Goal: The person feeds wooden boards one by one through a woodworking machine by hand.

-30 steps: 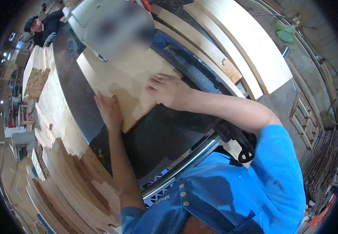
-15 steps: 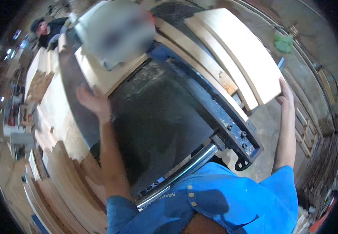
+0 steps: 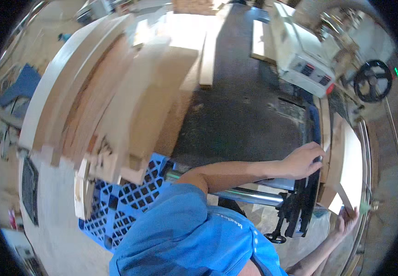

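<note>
My right hand (image 3: 347,222) has its fingers closed round the near end of a pale wooden board (image 3: 351,161) at the right. That board lies with other light wood lengths alongside the black machine table (image 3: 240,124). Across the table's near right corner reaches my left hand (image 3: 304,161). Its fingers are loosely bent, with the thumb apart, and nothing shows in them. It is close to the table's right rail and the boards beyond, but I cannot tell whether it touches them. A short light board (image 3: 263,40) lies by the white machine head (image 3: 304,62).
Large wooden boards (image 3: 77,83) are piled at the left, above a blue plastic pallet (image 3: 127,202). A narrow wood strip (image 3: 208,60) lies along the table's left side. A metal roller (image 3: 254,196) runs along the near edge. At the far right stands a black handwheel (image 3: 372,81).
The view has swung left, bringing the stacked boards and pallet into sight. My left hand has moved from beside the machine head across to the right side. My right hand still holds a board's end.
</note>
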The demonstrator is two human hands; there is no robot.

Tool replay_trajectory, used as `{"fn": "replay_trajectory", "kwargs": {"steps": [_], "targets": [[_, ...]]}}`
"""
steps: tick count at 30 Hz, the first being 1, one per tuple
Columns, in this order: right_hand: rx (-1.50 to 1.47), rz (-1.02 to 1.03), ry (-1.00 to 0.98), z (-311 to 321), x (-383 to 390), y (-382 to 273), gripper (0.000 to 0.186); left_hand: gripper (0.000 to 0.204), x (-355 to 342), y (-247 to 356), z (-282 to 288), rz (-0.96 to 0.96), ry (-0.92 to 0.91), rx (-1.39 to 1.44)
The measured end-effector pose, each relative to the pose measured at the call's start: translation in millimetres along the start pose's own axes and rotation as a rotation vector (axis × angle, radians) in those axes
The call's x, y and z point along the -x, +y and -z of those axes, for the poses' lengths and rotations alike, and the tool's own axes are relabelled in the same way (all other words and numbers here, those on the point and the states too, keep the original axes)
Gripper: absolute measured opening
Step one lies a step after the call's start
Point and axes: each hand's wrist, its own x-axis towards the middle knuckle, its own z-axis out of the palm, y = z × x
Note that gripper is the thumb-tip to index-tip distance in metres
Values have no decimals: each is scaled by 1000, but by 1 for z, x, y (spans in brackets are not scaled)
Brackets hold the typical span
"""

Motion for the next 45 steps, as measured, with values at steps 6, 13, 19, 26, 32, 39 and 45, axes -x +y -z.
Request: {"fn": "replay_trajectory", "kwargs": {"steps": [6,13,19,26,32,39,45], "targets": [[73,167,144,-49,110,1,38,31,58,22,54,202,47,-12],[10,-108,8,-99,167,78,28,59,102,55,42,230,264,-64],[-150,-350,123,-143,164,177,30,65,148,27,56,435,237,-276],[1456,694,69,-138,196,181,82,70,149,14,42,545,163,-420],[1764,476,-679,-149,178,227,67,69,136,-4,25,498,129,-613],[1895,609,-612,-170,106,242,66,68,68,-60,29,427,204,-602],[1921,507,-573,-193,58,251,81,66,26,-103,43,337,277,-614]]}}
